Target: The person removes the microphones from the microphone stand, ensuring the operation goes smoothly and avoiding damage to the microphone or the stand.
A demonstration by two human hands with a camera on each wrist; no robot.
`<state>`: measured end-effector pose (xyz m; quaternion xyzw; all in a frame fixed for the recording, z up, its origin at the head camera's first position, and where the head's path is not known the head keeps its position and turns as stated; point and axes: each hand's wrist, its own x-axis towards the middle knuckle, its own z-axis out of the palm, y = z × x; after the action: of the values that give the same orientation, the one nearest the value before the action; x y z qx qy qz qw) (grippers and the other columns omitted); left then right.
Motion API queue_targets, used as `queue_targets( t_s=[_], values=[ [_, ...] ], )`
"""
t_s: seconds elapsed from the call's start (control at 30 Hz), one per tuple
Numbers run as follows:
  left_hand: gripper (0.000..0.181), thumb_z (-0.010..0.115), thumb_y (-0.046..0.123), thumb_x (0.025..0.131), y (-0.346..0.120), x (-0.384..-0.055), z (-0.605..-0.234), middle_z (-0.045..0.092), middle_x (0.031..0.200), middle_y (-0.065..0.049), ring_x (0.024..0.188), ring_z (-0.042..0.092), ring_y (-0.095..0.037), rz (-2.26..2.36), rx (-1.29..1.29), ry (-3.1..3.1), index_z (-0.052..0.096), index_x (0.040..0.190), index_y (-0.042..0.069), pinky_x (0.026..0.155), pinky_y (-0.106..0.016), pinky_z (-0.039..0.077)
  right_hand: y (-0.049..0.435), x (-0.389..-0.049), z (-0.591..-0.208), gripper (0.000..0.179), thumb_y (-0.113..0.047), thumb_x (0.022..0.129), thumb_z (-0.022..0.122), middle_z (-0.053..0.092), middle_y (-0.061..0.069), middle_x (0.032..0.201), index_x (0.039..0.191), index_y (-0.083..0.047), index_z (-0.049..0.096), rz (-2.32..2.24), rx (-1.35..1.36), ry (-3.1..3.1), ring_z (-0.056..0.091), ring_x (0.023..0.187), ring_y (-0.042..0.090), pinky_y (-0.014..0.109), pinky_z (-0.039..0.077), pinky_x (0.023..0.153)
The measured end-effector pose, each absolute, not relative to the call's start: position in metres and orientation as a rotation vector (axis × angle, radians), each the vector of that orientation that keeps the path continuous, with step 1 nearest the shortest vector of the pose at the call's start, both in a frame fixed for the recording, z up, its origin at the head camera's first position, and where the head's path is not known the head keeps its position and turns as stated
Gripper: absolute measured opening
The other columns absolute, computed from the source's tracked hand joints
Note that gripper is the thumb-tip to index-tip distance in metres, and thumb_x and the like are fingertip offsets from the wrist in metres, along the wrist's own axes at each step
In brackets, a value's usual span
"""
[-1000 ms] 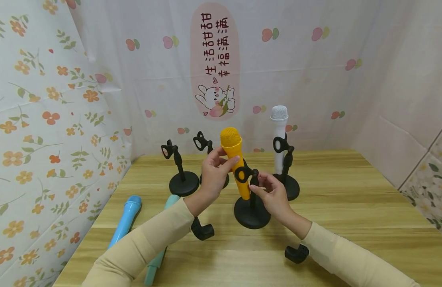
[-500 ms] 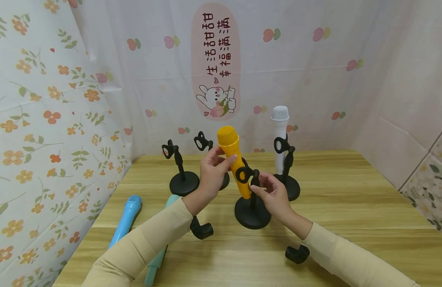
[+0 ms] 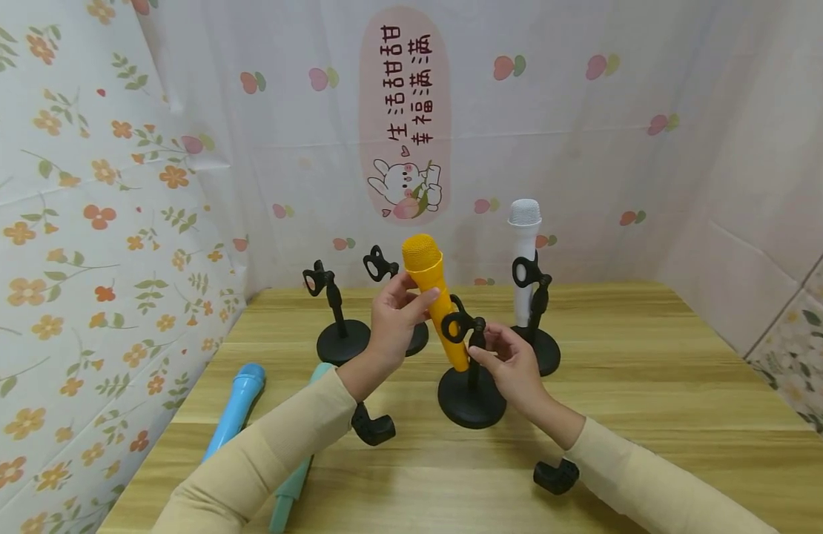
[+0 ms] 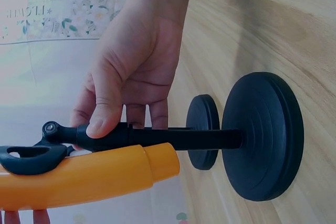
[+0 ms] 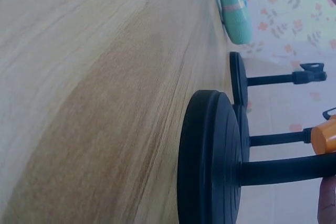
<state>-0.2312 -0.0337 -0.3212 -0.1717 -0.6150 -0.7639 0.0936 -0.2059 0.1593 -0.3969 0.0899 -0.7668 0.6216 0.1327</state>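
Observation:
In the head view my left hand [image 3: 393, 326] holds a yellow microphone [image 3: 428, 278] by its upper body, thumb in front. The microphone leans left at the top, its lower end beside the post of a black desk microphone stand [image 3: 473, 400]. The stand's clip [image 3: 457, 326] lies against the microphone's side; how deep the microphone sits in it I cannot tell. My right hand [image 3: 517, 367] pinches the upper post, and its thumb shows on the post in the left wrist view. In the right wrist view the orange-yellow end [image 5: 324, 137] is just above the post.
A white microphone [image 3: 523, 245] stands in another stand [image 3: 545, 352] at the back right. Two more stands [image 3: 343, 341] are behind my left hand. Blue [image 3: 234, 408] and green [image 3: 293, 486] microphones lie at left. Black angled pieces [image 3: 374, 429] [image 3: 556, 476] lie near the forearms.
The yellow microphone's head has moved slightly left, so it leans more. My left hand shifted a little left with it. My right hand keeps its hold on the stand.

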Motion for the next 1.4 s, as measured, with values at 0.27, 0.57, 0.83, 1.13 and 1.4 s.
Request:
queue_targets(
  t_s=[0.27,0.57,0.83,1.13,1.4],
  values=[
    [0.034,0.065,0.014,0.094,-0.049,-0.241,-0.32,0.062,0.109,-0.006,0.097,0.063,-0.018,-2.383,-0.389,-1.76,0.058,0.127,0.006,0.08,-0.037,0.058,0.16,-0.203,-0.397,0.033,-0.007,0.086,0.073,0.063,0.015,0.104,0.117,-0.001,0.062,1.778,0.248,-2.193,0.058,0.087,0.01,0.016,0.051,0.079],
    [0.035,0.067,0.01,0.092,-0.052,-0.242,-0.322,0.063,0.105,-0.003,0.096,0.064,-0.019,-2.42,-0.384,-1.805,0.06,0.126,0.006,0.08,-0.039,0.058,0.16,-0.203,-0.398,0.035,-0.009,0.086,0.074,0.062,0.015,0.105,0.118,0.0,0.062,1.788,0.268,-2.199,0.057,0.089,0.01,0.015,0.05,0.081],
    [0.036,0.068,0.012,0.092,-0.053,-0.241,-0.322,0.064,0.109,-0.007,0.097,0.063,-0.02,-2.387,-0.355,-1.845,0.06,0.126,0.006,0.081,-0.037,0.058,0.163,-0.204,-0.397,0.036,-0.01,0.086,0.074,0.062,0.008,0.104,0.119,-0.001,0.061,1.82,0.237,-2.207,0.057,0.09,0.01,0.013,0.049,0.083],
    [0.033,0.071,0.016,0.09,-0.055,-0.24,-0.322,0.064,0.104,-0.006,0.095,0.064,-0.022,-2.372,-0.285,-1.89,0.064,0.121,0.006,0.078,-0.041,0.059,0.164,-0.204,-0.397,0.036,-0.009,0.085,0.075,0.061,-0.002,0.101,0.119,-0.001,0.062,1.854,0.226,-2.195,0.057,0.089,0.009,0.014,0.051,0.082],
    [0.033,0.075,0.02,0.087,-0.056,-0.238,-0.323,0.063,0.1,-0.006,0.093,0.066,-0.022,-2.302,-0.229,-1.97,0.067,0.116,0.007,0.072,-0.038,0.059,0.162,-0.202,-0.394,0.036,-0.008,0.085,0.075,0.062,0.001,0.102,0.118,0.0,0.062,1.875,0.216,-2.183,0.057,0.089,0.01,0.014,0.051,0.082]
  ],
)
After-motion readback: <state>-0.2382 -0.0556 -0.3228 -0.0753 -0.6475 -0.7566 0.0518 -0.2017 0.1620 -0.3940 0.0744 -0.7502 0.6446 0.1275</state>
